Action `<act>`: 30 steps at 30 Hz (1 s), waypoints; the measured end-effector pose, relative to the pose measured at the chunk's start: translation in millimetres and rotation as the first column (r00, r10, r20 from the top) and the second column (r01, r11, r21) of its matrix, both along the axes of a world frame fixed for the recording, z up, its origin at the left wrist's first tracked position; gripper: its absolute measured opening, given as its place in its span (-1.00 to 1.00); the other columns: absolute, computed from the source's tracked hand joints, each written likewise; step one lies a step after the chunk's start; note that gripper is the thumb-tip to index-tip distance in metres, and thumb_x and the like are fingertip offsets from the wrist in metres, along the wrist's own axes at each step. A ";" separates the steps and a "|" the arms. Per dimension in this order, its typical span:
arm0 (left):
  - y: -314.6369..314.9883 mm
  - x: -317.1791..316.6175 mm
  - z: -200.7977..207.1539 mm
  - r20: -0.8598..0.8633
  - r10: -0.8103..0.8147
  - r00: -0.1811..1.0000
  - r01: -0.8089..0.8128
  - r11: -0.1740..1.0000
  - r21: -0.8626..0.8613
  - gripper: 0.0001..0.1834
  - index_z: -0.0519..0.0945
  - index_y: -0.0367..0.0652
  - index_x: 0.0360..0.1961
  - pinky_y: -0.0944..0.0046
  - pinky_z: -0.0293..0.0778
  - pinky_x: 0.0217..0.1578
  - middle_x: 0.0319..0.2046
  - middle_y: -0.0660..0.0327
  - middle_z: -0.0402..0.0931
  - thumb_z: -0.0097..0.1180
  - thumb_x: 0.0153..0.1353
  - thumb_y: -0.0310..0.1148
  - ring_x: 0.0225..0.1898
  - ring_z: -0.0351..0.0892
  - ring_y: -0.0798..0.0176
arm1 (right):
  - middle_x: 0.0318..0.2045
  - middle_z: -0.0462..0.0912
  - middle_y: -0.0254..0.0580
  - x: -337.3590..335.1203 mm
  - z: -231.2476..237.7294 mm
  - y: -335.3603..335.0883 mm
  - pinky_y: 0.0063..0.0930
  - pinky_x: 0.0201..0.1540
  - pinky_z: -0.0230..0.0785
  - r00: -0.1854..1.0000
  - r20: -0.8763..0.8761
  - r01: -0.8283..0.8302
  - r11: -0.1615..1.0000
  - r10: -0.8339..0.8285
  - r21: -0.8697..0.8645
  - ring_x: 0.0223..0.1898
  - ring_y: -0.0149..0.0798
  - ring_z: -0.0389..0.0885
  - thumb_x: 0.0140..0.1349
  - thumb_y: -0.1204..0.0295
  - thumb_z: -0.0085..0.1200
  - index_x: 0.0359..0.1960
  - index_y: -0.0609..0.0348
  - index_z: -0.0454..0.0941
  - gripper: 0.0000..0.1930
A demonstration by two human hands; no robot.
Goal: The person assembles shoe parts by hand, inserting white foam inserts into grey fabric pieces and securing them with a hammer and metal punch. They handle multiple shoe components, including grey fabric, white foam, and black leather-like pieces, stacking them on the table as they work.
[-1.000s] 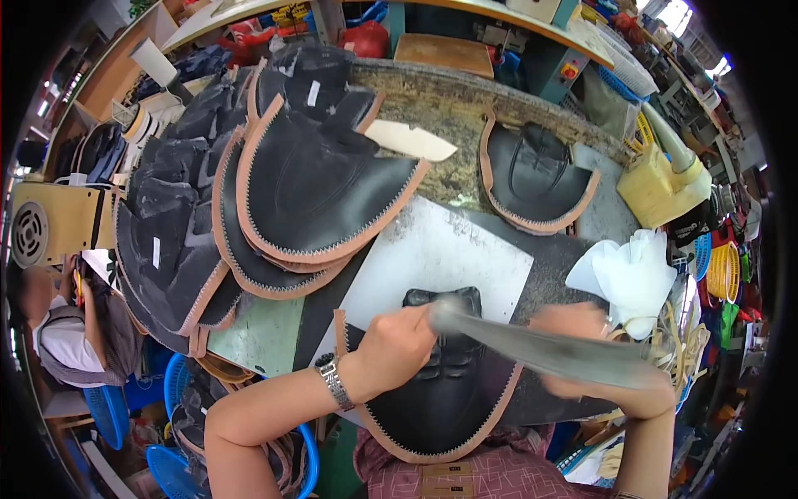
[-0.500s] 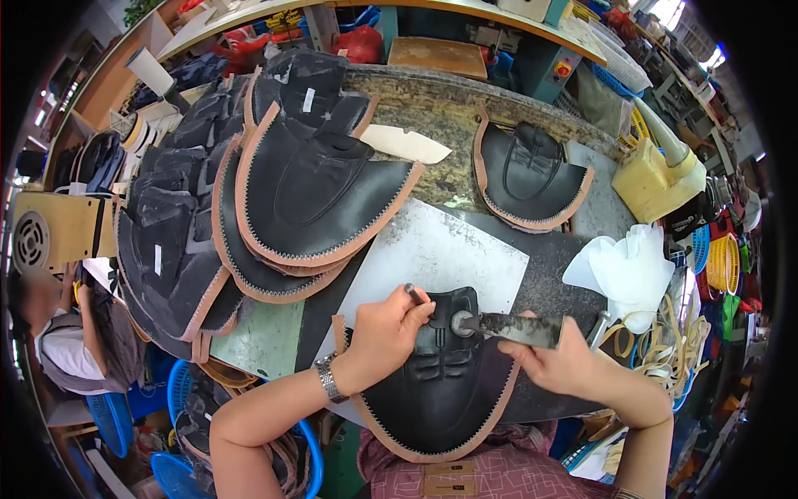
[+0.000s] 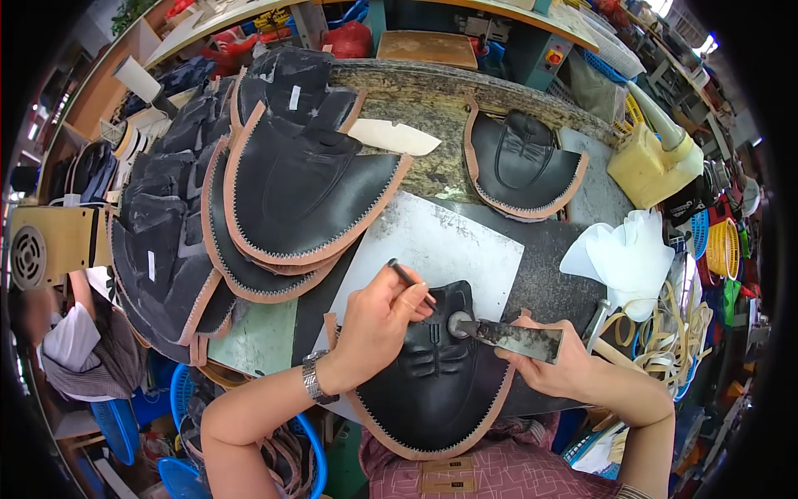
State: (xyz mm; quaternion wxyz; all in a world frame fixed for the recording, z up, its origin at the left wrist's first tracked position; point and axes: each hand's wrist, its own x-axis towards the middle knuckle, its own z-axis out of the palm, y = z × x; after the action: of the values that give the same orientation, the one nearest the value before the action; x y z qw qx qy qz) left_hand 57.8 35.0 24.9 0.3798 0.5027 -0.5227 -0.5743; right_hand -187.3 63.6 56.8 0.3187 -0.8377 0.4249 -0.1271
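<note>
A black leather shoe upper (image 3: 436, 399) with a zigzag-stitched tan edge lies in front of me, partly over a pale board (image 3: 453, 241). My left hand (image 3: 374, 328), with a metal watch at the wrist, pinches a thin dark metal punch (image 3: 411, 285). The punch slants over the upper's tongue end; whether its tip touches leather I cannot tell. My right hand (image 3: 553, 362) is closed around a hammer (image 3: 515, 339). Its round face is above the upper, close to the punch's lower end but apart from it.
Stacked black uppers (image 3: 307, 191) fill the left of the bench. Another upper (image 3: 524, 162) lies at the far right, near a yellowish plastic container (image 3: 657, 166). White sheet pieces (image 3: 623, 254) and tangled tan strips (image 3: 669, 333) lie at right. At far left sits another person (image 3: 83, 341).
The punch in my left hand has tipped from nearly upright to a slant, its top showing above my fingers. The hammer stays beside it, slightly turned. The whole view has shifted a little.
</note>
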 end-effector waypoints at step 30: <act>4.1 -1.6 -19.5 0.151 -0.032 0.988 0.057 0.984 -0.166 -0.85 0.46 -0.35 -0.30 0.43 0.56 -0.34 -0.47 0.17 0.62 -0.01 0.29 -0.43 -0.40 0.60 0.43 | -0.59 0.51 -0.21 -1.7 6.1 -1.1 -0.30 -0.57 0.41 0.999 -0.029 0.044 0.998 -0.043 0.039 -0.59 -0.06 0.55 0.15 0.41 0.06 -0.33 0.08 0.55 -0.91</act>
State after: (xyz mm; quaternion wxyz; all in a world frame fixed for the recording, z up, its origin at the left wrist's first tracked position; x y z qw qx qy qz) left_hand 56.2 39.1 5.4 0.3685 0.4976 -0.6076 -0.4975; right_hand -189.0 62.5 62.9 0.3266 -0.8234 0.4498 -0.1138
